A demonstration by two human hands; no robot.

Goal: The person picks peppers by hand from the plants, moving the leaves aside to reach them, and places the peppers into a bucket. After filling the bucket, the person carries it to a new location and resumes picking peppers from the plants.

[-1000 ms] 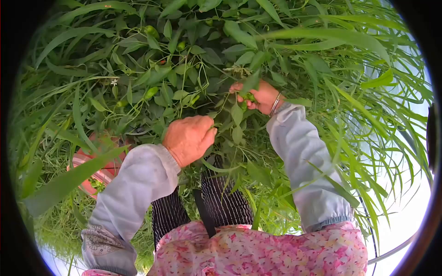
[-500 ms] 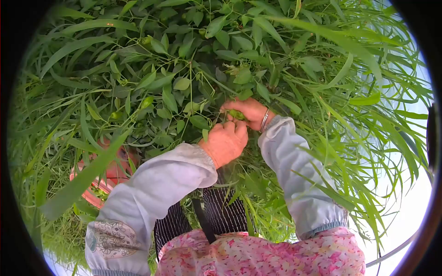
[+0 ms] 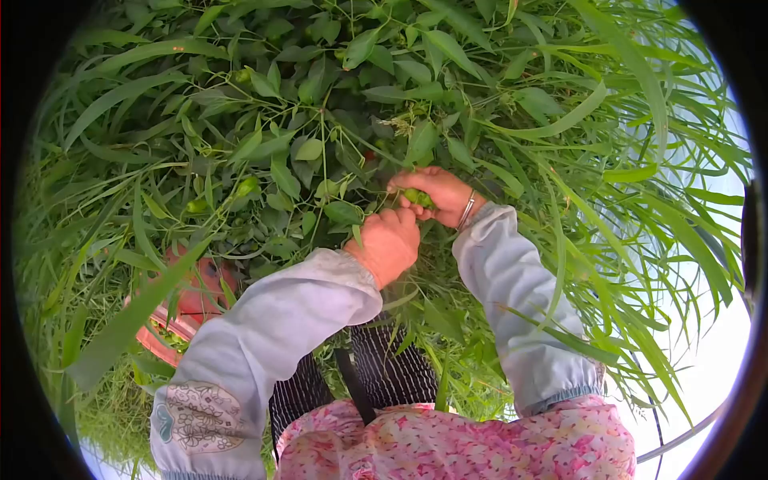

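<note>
My right hand (image 3: 440, 194), with a silver bangle at the wrist, is closed around green peppers (image 3: 417, 197) that show between its fingers and palm. Just left of it and slightly lower, my left hand (image 3: 386, 244) has its fingers curled in against the pepper plant's foliage (image 3: 344, 213). Its fingertips are turned away, so what they pinch is hidden. The two hands are very close together. Left of them, more green peppers hang among the leaves, one pepper (image 3: 247, 186) above another pepper (image 3: 197, 206).
A red container (image 3: 160, 346) stands low on the left, partly covered by grass blades. Long grass (image 3: 592, 216) crowds the right side and crosses over my right sleeve (image 3: 520, 296). Dense pepper leaves fill the area ahead.
My hands have drawn slightly apart, the left one moving a little left and the right one a little right. More of the green peppers in my right hand now shows.
</note>
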